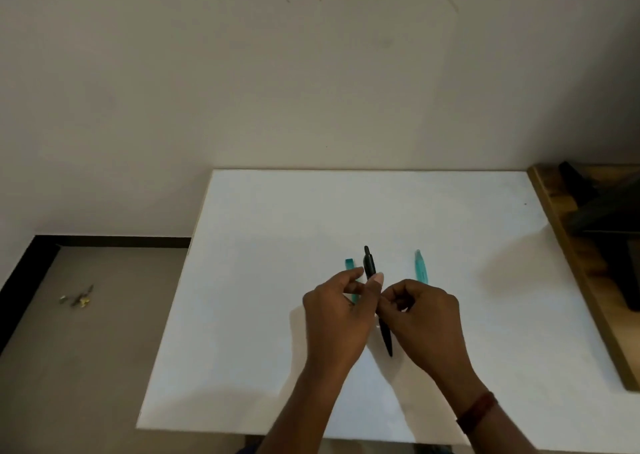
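The black pen point(370, 263) is held up over the middle of the white table point(259, 280), slanted, with the clicker end pointing away and the tip toward the body. The upper barrel is pinched by the left hand point(334, 315), thumb and forefinger closed on it. The middle is wrapped by the curled fingers of the right hand point(422, 318). It looks like the barrel is being twisted apart or screwed together, but which one can't be told from here.

A few tips, as far as can be judged:
- The two grips should be set on either side of the joint, not across it, or nothing gets turned.
- One half is best held fixed while the other is rotated.
- The pen should be held low over the table, so a spring or refill is caught by the surface if it pops out.
- A hard squeeze probably isn't needed on a thin plastic barrel.

Two more bits are laid on the table. The left teal piece point(349, 264) is just behind the left hand and partly hidden by it. The right teal piece point(421, 268) is off to the right, apart from both hands.

The room is pretty bare. A plain wall point(242, 73) is seen behind the table, and a grey floor point(86, 349) at the left with some small metal scraps point(77, 298) scattered on it. A wooden ledge point(568, 246) is butted against the table's right side, with something dark on it that can't be made out.
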